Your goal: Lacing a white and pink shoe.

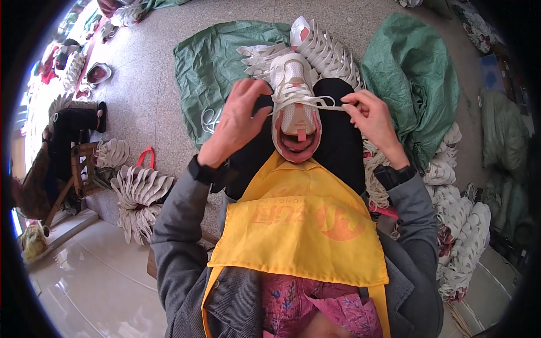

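A white and beige sneaker (293, 118) with pink lining lies on my black-clad lap, its opening toward me and its toe pointing away. White shoelaces (316, 102) cross over its tongue in a loose bow. At the right of the shoe, my right hand (369, 115) pinches one lace and holds it stretched sideways. On the other side, my left hand (240, 115) is closed with thumb and fingers curled at the lace beside the shoe; its fingertips are partly hidden. A loose lace end (210, 120) shows left of that hand. A yellow apron (298, 225) covers my front.
Beyond my knees are rows of white shoe pieces (332, 56) and a green woven sack (197, 62). Another green sack (411, 84) is at right, above stacked white shoes (465, 236). More shoe pieces (141, 191) stand at left, near another person's leg (79, 121).
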`<state>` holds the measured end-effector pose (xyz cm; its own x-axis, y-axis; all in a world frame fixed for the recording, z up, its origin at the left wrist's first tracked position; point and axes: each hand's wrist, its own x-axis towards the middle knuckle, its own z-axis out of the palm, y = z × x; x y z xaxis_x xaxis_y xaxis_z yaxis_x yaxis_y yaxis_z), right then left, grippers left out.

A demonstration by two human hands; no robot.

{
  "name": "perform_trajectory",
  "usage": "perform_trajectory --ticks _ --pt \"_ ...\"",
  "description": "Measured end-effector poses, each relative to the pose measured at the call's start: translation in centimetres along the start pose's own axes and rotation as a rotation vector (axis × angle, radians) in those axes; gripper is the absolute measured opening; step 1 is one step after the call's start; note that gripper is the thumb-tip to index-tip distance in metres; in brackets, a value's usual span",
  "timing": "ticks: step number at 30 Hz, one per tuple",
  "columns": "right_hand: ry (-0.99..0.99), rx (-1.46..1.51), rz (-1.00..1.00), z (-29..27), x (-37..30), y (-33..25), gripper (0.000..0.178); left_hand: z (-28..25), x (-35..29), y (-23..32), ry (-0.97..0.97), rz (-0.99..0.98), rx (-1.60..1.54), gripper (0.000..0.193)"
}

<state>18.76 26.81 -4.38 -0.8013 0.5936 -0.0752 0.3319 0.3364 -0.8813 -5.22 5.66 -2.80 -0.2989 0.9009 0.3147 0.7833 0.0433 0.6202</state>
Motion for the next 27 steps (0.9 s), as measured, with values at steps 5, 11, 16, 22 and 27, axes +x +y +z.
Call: perform_trajectory --ticks 5,11,16,22,27 --pt "0.025 -0.257 -0.264 1.7 0.1 -0.3 0.012 2.6 1.2 -2.2 -0.063 0.129 -0.02 0.018" --pt "0.006 -0.187 -0.199 2.1 -0.7 -1.7 0.008 2.5 1.5 -2.0 -0.224 -0.379 -0.853 0.01" --pt "0.028 -0.098 -0.134 2.0 -1.0 -0.6 0.008 1.5 2.3 -1.5 -0.146 -0.168 -0.333 0.012" --pt "0.043 -0.08 -0.139 2.0 -1.1 -0.2 0.009 1.8 2.8 -1.6 -0.019 -0.04 -0.034 0.01" --pt "0.049 -0.052 -0.097 2.0 -1.0 -0.2 0.01 1.0 2.6 -1.8 -0.207 -0.264 -0.398 0.012"
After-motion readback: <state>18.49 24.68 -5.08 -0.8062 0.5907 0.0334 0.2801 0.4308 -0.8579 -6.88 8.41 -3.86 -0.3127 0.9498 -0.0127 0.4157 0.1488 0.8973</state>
